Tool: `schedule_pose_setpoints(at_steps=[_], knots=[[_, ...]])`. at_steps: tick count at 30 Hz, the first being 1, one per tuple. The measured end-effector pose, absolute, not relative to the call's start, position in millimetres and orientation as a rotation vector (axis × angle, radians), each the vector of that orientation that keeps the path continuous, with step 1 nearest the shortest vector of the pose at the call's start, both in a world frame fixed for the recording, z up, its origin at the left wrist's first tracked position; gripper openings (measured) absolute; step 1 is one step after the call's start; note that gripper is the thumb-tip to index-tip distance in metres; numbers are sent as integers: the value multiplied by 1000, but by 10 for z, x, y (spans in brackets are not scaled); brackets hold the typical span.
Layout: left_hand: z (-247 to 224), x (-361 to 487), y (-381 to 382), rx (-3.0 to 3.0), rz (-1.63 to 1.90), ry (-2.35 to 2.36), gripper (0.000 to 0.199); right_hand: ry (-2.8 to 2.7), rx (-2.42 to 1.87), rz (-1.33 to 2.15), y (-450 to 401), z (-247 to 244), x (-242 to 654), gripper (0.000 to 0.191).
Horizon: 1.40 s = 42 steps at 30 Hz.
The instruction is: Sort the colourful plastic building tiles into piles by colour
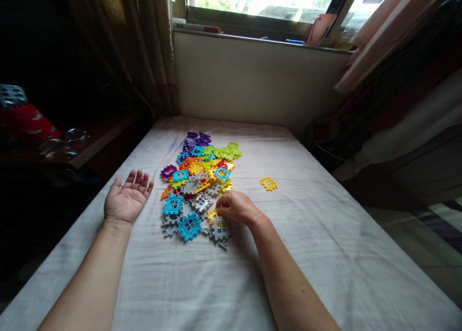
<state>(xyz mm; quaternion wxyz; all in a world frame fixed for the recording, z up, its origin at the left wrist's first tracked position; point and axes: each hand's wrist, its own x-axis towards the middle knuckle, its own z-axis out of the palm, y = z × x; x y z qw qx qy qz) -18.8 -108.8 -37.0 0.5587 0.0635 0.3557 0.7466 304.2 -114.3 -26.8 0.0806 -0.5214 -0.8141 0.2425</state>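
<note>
A pile of notched plastic building tiles (197, 167) in purple, green, orange, yellow, blue and grey lies on the sheet in front of me. My left hand (127, 198) rests palm up to the left of the pile, fingers spread, holding nothing. At the pile's right edge, my right hand (236, 207) has its fingers curled in a pinch. Its fingertips are beside a yellow tile (212, 217) partly covered by a grey tile (219, 229); what they grip is hidden. Two blue tiles (189, 226) lie at the near end. One yellow window tile (269, 184) lies apart to the right.
A pale sheet (306, 254) covers the flat surface, which meets a low wall (252, 81) under a window. On the left, a dark side table (104, 138) carries glasses (74, 136) and a red object (31, 121). Curtains and hanging cloth flank both sides.
</note>
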Motion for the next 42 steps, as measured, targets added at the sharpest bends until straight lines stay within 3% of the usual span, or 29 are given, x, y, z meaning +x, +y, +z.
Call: schedule_pose_setpoints(at_steps=[4, 11, 17, 21, 28, 33, 39, 42], knots=[[-373, -188, -1088, 139, 1761, 833, 25, -2348, -1496, 670, -1118, -284, 3084, 16], [-335, -163, -1092, 140, 1765, 886, 33, -1686, -1507, 569, -927, -386, 3485, 14], [-315, -161, -1082, 128, 1752, 904, 35, -901, -1655, 615, -772, -732, 4053, 38], [-320, -158, -1090, 154, 1764, 886, 35, -773, -1656, 610, -762, -881, 4241, 48], [-336, -174, -1086, 140, 1749, 875, 36, -901, -1711, 489, -758, -823, 4149, 39], [-336, -184, -1085, 130, 1747, 834, 36, -1404, -1486, 512, -857, -627, 3485, 28], [-346, -174, -1097, 141, 1745, 805, 37, -1957, -1323, 580, -1158, -545, 2708, 48], [-369, -182, -1094, 152, 1746, 791, 34, -2034, -1356, 533, -1204, -567, 2653, 34]])
